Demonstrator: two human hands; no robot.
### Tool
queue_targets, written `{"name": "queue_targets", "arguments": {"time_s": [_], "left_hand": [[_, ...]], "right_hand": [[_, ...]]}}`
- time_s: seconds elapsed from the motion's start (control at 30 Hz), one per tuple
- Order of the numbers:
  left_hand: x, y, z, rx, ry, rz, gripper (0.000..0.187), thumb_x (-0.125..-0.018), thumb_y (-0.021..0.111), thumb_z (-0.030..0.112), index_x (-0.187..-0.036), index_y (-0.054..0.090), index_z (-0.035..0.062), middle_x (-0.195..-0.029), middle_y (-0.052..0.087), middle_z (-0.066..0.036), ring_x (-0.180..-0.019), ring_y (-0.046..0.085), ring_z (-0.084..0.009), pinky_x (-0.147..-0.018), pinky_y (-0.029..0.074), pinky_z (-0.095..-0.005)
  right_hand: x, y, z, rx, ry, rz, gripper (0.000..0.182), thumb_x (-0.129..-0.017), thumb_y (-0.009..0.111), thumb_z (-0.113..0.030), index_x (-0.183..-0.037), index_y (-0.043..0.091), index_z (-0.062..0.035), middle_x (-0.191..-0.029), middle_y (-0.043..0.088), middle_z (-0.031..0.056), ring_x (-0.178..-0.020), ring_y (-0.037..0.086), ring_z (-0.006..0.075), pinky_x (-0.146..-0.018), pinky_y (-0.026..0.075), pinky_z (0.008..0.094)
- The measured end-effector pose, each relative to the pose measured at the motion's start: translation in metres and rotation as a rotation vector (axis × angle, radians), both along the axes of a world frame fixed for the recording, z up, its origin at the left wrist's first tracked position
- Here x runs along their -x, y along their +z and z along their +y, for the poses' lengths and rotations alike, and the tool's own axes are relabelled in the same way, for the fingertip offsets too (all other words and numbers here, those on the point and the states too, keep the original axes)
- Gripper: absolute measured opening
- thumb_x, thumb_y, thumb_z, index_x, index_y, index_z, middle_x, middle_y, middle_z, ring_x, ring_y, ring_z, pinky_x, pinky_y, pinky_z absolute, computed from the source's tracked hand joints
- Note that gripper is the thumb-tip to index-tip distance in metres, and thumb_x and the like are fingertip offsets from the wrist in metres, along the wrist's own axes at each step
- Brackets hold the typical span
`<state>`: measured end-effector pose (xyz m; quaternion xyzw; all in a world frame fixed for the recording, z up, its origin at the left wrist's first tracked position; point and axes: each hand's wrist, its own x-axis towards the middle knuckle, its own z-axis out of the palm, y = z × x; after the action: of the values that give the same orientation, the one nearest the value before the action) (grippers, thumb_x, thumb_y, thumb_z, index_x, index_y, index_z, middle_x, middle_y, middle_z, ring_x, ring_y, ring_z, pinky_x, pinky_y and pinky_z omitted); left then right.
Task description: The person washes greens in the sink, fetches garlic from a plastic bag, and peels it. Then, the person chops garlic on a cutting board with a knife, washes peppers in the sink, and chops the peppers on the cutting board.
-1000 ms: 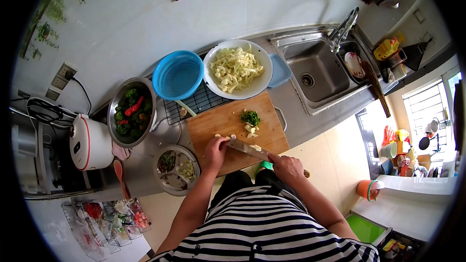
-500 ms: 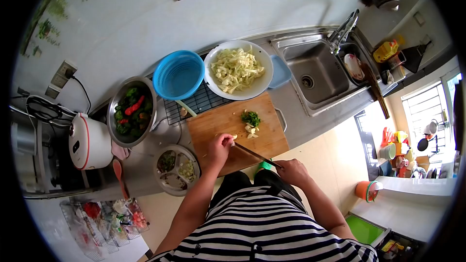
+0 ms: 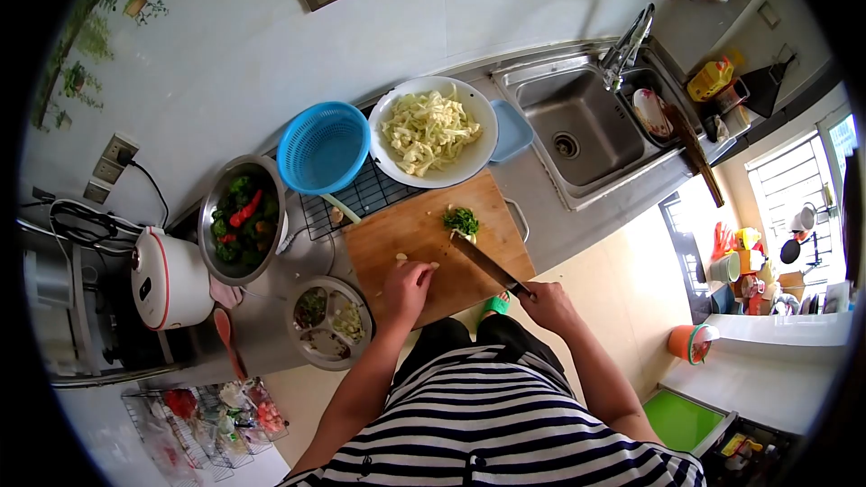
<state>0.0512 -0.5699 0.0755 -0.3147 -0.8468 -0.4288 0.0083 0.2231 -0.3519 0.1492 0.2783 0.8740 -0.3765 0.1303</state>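
My right hand (image 3: pixel 548 305) is closed around the handle of a knife (image 3: pixel 490 263), whose blade points up and left over the wooden cutting board (image 3: pixel 388 234). The blade's tip lies beside the chopped greens (image 3: pixel 462 221) and partly covers pale garlic-like pieces. My left hand (image 3: pixel 408 289) rests at the board's lower left with its fingers bent and close together. Small pale pieces (image 3: pixel 401 258) lie at its fingertips; whether it grips one is hidden.
Behind the board stand a white bowl of shredded vegetable (image 3: pixel 383 155) and a blue basket (image 3: pixel 325 146). At left are a metal bowl of peppers (image 3: pixel 209 239), a divided plate (image 3: pixel 302 343) and a rice cooker (image 3: pixel 180 284). A sink (image 3: pixel 577 117) is at right.
The knife has swung up and right, from beside my left hand to the chopped greens. My left hand has moved slightly down, and the view has shifted a little.
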Motion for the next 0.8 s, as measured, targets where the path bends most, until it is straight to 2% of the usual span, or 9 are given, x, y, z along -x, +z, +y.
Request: {"name": "queue_targets", "arguments": {"time_s": [0.07,0.1,0.17,0.23,0.47,0.63,0.8], "left_hand": [[0.005,0.002,0.009,0.056,-0.060,0.163,0.013,-0.073,0.069,0.002,-0.085,0.066,0.0067,-0.081,0.065,-0.008,-0.074,0.062,-0.0265,-0.064,0.050,-0.0350],[0.004,-0.001,0.012,0.055,-0.060,0.162,0.013,-0.073,0.069,0.002,-0.085,0.066,0.0067,-0.081,0.065,-0.008,-0.074,0.062,-0.0265,-0.064,0.050,-0.0350],[0.003,-0.012,0.018,0.151,-0.088,0.184,0.013,-0.073,0.067,0.003,-0.085,0.068,0.0074,-0.089,0.066,-0.007,-0.082,0.062,-0.0266,-0.072,0.051,-0.0362],[0.004,-0.017,0.019,0.125,-0.111,0.189,0.014,-0.074,0.067,0.003,-0.087,0.068,0.0074,-0.090,0.066,-0.007,-0.082,0.063,-0.0271,-0.073,0.051,-0.0362],[0.000,-0.016,0.014,-0.005,-0.153,0.101,0.015,-0.076,0.065,0.003,-0.090,0.069,0.0057,-0.092,0.065,-0.010,-0.083,0.062,-0.0298,-0.072,0.052,-0.0372],[-0.001,-0.021,0.011,0.039,-0.148,0.099,0.015,-0.076,0.064,0.003,-0.091,0.068,0.0047,-0.090,0.065,-0.011,-0.082,0.062,-0.0302,-0.070,0.051,-0.0377],[0.000,-0.027,0.006,0.085,-0.154,0.142,0.017,-0.076,0.064,0.005,-0.092,0.068,0.0046,-0.090,0.064,-0.012,-0.082,0.062,-0.0308,-0.070,0.051,-0.0382]], "right_hand": [[0.000,0.007,-0.009,-0.016,-0.004,-0.020,0.024,-0.083,0.058,-0.026,-0.102,0.068,-0.0154,-0.081,0.066,0.0172,-0.076,0.063,0.0377,-0.070,0.051,0.0464],[0.000,0.005,-0.012,-0.040,-0.006,-0.035,0.025,-0.083,0.058,-0.027,-0.105,0.068,-0.0195,-0.082,0.067,0.0163,-0.077,0.064,0.0366,-0.071,0.052,0.0453],[-0.003,-0.005,-0.019,-0.052,-0.024,-0.017,0.025,-0.083,0.057,-0.027,-0.105,0.068,-0.0205,-0.082,0.067,0.0163,-0.077,0.064,0.0362,-0.071,0.052,0.0453],[-0.003,-0.008,-0.022,-0.077,-0.032,0.017,0.025,-0.083,0.056,-0.027,-0.106,0.068,-0.0230,-0.081,0.067,0.0163,-0.076,0.064,0.0356,-0.071,0.052,0.0456],[-0.002,0.011,-0.024,-0.147,0.085,-0.020,0.027,-0.084,0.056,-0.026,-0.109,0.064,-0.0252,-0.079,0.066,0.0152,-0.076,0.064,0.0350,-0.068,0.052,0.0454],[0.011,0.022,-0.033,-0.237,0.191,-0.195,0.029,-0.089,0.047,-0.024,-0.114,0.061,-0.0229,-0.082,0.066,0.0163,-0.079,0.065,0.0337,-0.069,0.052,0.0449],[0.021,-0.007,-0.040,-0.254,0.201,-0.138,0.031,-0.090,0.044,-0.024,-0.117,0.060,-0.0228,-0.083,0.066,0.0182,-0.079,0.065,0.0341,-0.069,0.051,0.0458]]}}
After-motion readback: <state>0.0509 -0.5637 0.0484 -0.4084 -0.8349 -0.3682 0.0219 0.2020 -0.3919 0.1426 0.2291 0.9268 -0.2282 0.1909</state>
